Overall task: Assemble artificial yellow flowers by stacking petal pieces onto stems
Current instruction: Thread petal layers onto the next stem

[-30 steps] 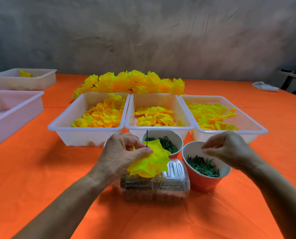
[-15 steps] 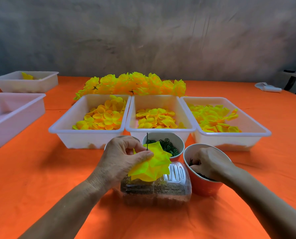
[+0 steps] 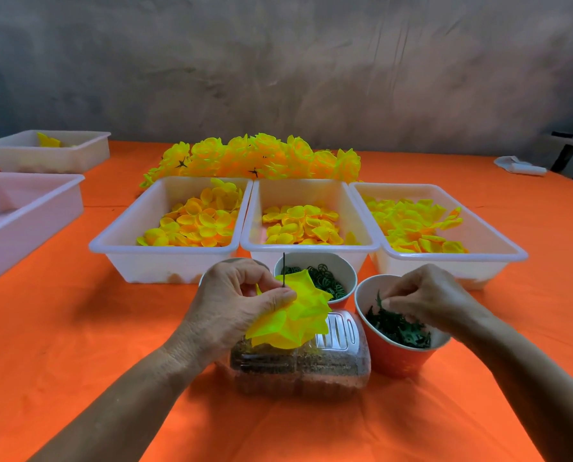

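My left hand pinches a half-built yellow flower threaded upside down on a thin dark stem that pokes up above the petals. It hangs over a clear plastic box. My right hand is at the rim of a red paper cup full of small green calyx pieces and pinches one of them just above the pile. Behind the flower stands a second cup with green rings.
Three white tubs of loose yellow petals stand in a row behind the cups. A heap of finished yellow flowers lies beyond them. Two more white tubs sit at the left on the orange tablecloth.
My right hand dipped into the red cup of green pieces and has now risen to its rim with one piece pinched. My left hand stayed put with the flower.
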The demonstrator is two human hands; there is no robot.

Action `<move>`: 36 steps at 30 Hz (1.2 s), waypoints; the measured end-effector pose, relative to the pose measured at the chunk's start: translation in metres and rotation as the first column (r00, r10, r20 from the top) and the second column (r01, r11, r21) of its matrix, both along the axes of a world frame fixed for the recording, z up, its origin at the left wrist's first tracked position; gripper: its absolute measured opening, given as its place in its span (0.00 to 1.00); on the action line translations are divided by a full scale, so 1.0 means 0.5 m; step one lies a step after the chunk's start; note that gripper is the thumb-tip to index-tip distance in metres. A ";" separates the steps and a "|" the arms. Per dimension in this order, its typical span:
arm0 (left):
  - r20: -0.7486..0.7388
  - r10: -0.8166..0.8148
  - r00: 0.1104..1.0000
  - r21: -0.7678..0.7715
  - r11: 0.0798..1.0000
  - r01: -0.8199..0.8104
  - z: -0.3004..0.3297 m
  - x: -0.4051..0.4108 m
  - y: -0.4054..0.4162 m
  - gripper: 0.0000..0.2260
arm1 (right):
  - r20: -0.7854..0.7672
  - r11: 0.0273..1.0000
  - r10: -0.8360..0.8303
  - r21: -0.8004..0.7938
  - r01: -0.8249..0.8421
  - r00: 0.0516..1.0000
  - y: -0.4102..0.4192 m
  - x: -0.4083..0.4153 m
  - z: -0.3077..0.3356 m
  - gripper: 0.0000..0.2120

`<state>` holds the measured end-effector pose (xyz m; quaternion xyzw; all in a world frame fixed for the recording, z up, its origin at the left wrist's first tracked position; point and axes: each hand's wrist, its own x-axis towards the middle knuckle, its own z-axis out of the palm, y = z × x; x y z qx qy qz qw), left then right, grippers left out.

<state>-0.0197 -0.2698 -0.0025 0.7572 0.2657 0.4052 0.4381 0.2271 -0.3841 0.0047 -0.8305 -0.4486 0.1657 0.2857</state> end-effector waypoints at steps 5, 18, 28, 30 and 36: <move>-0.012 0.006 1.000 -0.004 1.000 -0.006 0.002 0.000 -0.003 0.11 | -0.528 0.976 0.011 0.191 0.106 0.849 -0.025 0.012 0.027 0.05; -0.011 -0.007 1.000 0.006 1.000 0.007 0.001 0.000 -0.001 0.12 | -0.639 0.964 0.041 0.226 0.137 0.768 -0.036 -0.001 0.030 0.07; -0.008 -0.001 1.000 0.021 1.000 0.001 0.001 0.000 -0.002 0.12 | -0.501 0.978 0.040 0.197 0.069 0.864 -0.040 -0.002 0.017 0.05; -0.015 -0.001 1.000 0.026 1.000 0.002 0.002 0.000 -0.002 0.11 | -0.512 0.974 0.048 0.213 0.072 0.858 -0.042 -0.002 0.018 0.06; -0.004 -0.002 1.000 0.036 0.999 0.002 0.005 -0.002 -0.005 0.10 | -0.635 0.909 0.194 0.402 0.106 0.748 -0.046 -0.030 0.040 0.03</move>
